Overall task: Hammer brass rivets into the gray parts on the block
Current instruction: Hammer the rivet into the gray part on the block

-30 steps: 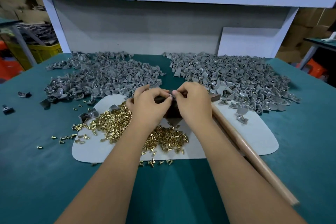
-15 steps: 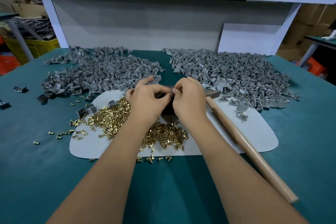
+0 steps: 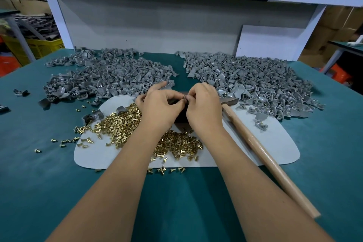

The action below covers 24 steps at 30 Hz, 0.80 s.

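Observation:
My left hand (image 3: 160, 107) and my right hand (image 3: 204, 105) meet fingertip to fingertip over a dark block (image 3: 180, 117), pinching a small gray part (image 3: 184, 98) between them; the part is mostly hidden by the fingers. Whether a rivet is in it I cannot tell. Brass rivets (image 3: 121, 124) lie heaped on the white mat (image 3: 275, 143) under my left wrist and in front of the block. A hammer (image 3: 261, 153) with a wooden handle lies on the mat just right of my right hand, its head beside the block.
Two big piles of gray parts spread behind the mat, one at left (image 3: 110, 74), one at right (image 3: 253, 78). Loose rivets (image 3: 62, 141) and a few stray parts dot the green table (image 3: 39, 182). A white shelf frame (image 3: 59, 19) stands behind.
Both hands stay together over the block with only small finger movements. The view has tilted slightly, so everything sits a little higher in the frame.

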Motion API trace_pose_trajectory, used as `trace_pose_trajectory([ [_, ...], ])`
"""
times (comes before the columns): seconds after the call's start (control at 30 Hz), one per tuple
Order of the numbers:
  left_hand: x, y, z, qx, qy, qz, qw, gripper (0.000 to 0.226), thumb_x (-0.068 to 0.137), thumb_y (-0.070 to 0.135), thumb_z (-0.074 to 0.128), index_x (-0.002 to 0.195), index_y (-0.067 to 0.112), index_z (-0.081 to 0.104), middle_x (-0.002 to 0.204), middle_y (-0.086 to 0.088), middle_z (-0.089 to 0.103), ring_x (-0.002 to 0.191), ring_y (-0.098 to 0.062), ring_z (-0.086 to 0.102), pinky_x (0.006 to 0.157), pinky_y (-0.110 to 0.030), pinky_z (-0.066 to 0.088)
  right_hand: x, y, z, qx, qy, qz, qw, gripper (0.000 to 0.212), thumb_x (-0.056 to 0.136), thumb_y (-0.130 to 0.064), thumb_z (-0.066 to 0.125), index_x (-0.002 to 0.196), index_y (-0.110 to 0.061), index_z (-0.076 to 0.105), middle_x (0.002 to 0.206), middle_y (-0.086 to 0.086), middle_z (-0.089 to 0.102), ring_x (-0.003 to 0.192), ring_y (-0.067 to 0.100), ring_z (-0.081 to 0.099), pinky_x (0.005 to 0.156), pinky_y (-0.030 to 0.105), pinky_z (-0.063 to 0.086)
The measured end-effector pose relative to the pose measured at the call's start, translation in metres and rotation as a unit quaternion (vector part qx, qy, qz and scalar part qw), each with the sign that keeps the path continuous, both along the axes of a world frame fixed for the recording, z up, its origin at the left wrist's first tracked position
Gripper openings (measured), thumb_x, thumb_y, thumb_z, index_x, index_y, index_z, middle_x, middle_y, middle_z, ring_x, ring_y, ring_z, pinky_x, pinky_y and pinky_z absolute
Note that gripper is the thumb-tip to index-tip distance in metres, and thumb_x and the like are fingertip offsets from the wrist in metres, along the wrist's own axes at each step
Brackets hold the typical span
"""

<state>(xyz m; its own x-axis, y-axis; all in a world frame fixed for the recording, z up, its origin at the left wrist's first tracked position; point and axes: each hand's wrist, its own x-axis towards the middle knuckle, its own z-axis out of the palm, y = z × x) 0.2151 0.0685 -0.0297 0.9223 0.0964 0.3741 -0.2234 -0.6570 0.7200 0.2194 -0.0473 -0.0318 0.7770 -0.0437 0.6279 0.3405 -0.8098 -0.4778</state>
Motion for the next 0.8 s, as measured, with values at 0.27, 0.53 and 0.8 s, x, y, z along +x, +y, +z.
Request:
trace_pose_trajectory([
  [0.27, -0.002, -0.001, 0.004, -0.117, 0.007, -0.037, 0.992, 0.018, 0.088, 0.031, 0.069, 0.073, 0.039, 0.067, 0.109, 0.011, 0.064, 0.125, -0.014, 0.05, 0.114, -0.049, 0.024, -0.011, -0.003, 0.011, 0.203, 0.052, 0.032, 0.977, 0.018, 0.096, -0.017, 0.049, 0.086, -0.015, 0.064, 0.088, -0.002, 0.061, 0.085, 0.012, 0.054, 0.074, 0.028, 0.041],
  [0.53, -0.006, 0.0, 0.009, -0.201, 0.02, -0.098, 0.974, 0.01, 0.094, 0.02, 0.061, 0.091, 0.023, 0.07, 0.099, -0.001, 0.072, 0.097, -0.016, 0.067, 0.097, -0.043, 0.051, -0.016, -0.016, 0.03, 0.347, 0.157, 0.149, 0.913, 0.024, 0.096, -0.009, 0.048, 0.087, -0.017, 0.068, 0.069, 0.001, 0.064, 0.055, -0.001, 0.056, 0.052, 0.011, 0.042],
  [0.8, -0.005, 0.001, 0.008, -0.265, 0.02, -0.101, 0.959, 0.019, 0.098, 0.019, 0.055, 0.089, 0.027, 0.069, 0.088, 0.005, 0.072, 0.084, -0.009, 0.065, 0.079, -0.028, 0.051, -0.019, -0.014, 0.029, 0.257, 0.153, 0.169, 0.939, 0.02, 0.088, -0.011, 0.061, 0.074, -0.023, 0.067, 0.067, -0.006, 0.066, 0.066, 0.009, 0.061, 0.072, 0.033, 0.055],
])
